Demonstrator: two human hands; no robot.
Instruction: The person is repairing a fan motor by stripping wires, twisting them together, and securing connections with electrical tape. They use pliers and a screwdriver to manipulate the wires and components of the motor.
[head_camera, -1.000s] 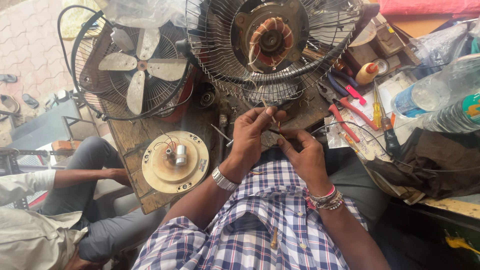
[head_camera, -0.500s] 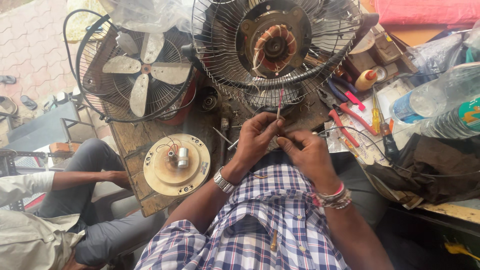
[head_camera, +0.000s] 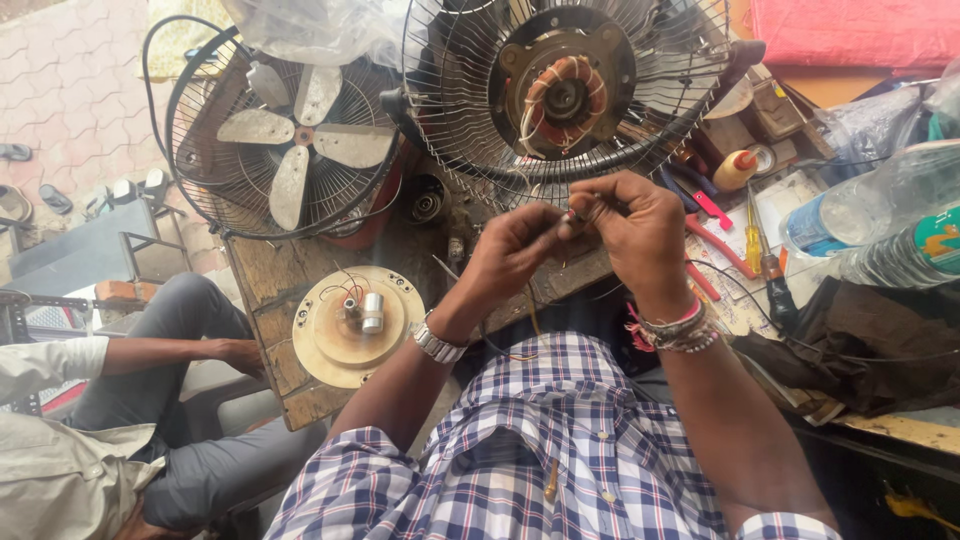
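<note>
Head view: left hand (head_camera: 515, 250) and right hand (head_camera: 630, 225) meet fingertip to fingertip, both pinching thin wires (head_camera: 572, 212) just below the caged fan motor (head_camera: 565, 95). A cream round cover (head_camera: 350, 325) lies on the bench, left.

Both forearms rise from the near edge and converge at centre frame. Left hand (head_camera: 513, 248): fingers curled, thumb and fingertips pinched together, knuckles facing left, wrist slightly bent. Right hand (head_camera: 630, 232): back of hand toward camera, fingers folded down, fingertips meeting those of the left. The two hands touch at the pinch point. Whether anything sits between the fingertips cannot be told.
</note>
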